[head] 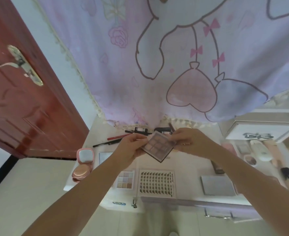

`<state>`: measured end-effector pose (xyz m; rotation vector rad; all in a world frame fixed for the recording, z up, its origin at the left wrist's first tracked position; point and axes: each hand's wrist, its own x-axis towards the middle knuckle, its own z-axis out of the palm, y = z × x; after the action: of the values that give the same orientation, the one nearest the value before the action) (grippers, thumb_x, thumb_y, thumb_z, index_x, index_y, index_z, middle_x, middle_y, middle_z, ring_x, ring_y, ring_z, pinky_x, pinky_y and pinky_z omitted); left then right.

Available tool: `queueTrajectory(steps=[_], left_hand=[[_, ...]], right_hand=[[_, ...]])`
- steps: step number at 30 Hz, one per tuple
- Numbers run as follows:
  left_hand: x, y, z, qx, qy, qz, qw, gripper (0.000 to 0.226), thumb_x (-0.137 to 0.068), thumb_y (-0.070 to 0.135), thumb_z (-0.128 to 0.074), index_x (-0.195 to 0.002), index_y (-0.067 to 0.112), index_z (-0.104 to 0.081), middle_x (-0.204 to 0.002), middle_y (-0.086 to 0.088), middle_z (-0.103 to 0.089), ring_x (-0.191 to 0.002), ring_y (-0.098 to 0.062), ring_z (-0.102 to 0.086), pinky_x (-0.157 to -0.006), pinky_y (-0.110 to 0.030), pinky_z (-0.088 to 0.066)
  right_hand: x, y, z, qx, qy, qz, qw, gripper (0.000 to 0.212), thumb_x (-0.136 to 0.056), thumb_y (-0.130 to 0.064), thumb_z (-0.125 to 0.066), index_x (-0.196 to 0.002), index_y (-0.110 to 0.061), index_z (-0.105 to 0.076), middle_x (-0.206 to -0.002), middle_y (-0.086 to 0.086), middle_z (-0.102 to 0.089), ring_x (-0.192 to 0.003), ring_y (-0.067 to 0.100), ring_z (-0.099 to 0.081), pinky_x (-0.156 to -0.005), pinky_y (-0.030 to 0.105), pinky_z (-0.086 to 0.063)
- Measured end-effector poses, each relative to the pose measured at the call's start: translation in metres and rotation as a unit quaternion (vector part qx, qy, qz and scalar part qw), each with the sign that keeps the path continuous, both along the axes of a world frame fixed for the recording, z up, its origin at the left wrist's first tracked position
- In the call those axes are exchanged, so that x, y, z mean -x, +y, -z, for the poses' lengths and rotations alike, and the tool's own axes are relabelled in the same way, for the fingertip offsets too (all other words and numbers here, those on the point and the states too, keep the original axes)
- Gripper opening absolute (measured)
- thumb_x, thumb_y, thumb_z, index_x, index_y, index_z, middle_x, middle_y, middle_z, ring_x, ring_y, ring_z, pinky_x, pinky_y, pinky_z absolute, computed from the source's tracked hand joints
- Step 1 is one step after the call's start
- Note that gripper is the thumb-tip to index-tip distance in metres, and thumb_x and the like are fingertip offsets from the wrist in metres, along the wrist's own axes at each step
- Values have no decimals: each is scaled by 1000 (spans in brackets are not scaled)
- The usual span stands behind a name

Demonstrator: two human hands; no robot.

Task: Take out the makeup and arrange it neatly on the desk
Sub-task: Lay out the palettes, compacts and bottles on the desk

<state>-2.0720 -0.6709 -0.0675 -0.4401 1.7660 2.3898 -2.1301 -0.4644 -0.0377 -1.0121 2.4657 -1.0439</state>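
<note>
A pale desk (188, 169) is carrying a spread of makeup: a pink compact (84, 163) is standing open at the left edge, a pastel eyeshadow palette (125, 180) is lying just beside a lash card (157, 183), and a closed silver case (217, 185) is sitting further right, with pencils (109, 141) lying toward the back under a hanging cartoon-print cloth (157, 57) (a red door (21, 99) is standing at the left). At the far right, a foundation bottle (283, 174) and small pots are crowding beside a white box (257, 132). Both forearms are reaching forward over the near items and hiding part of them. The left hand (131, 148) and right hand (186, 142) are meeting above the desk's middle, each grip pinching a side of a square eyeshadow palette (159, 146). This palette is being held in the air, turned like a diamond, pans facing up toward the camera, one corner pointing back toward the cloth and the opposite corner toward the person
</note>
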Motion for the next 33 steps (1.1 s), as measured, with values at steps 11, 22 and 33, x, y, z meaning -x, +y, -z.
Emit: queueTrajectory(steps=[11,22,33], left_hand=[[10,-9,-40,114,115,73,984,40,-75,-12,-62,-98,16,-45,-105,5,-61,-90,0,-65,-69,-15,-52],[12,-16,-85,247,122,128,953,78,-75,-8,-64,-139,13,-25,-135,-3,-43,-87,-11,-65,-68,-19,-56],[20,-17,-89,179,173,120,961,69,-74,-11,-63,-128,22,-36,-113,14,-51,-91,-8,-65,-70,-18,-55]], right_hand=[[1,-35,-26,135,34,152,978,22,-74,3,-67,-94,-3,-70,-80,-5,-56,-67,-4,-52,-60,-3,-39],[13,-28,-71,-3,30,-44,999,30,-72,-13,-73,-81,-33,-52,-129,-10,-34,-115,6,-39,-95,23,-41],[12,-24,-90,36,81,-14,996,44,-73,-24,-71,-97,-55,-49,-106,-16,-54,-100,3,-48,-89,17,-34]])
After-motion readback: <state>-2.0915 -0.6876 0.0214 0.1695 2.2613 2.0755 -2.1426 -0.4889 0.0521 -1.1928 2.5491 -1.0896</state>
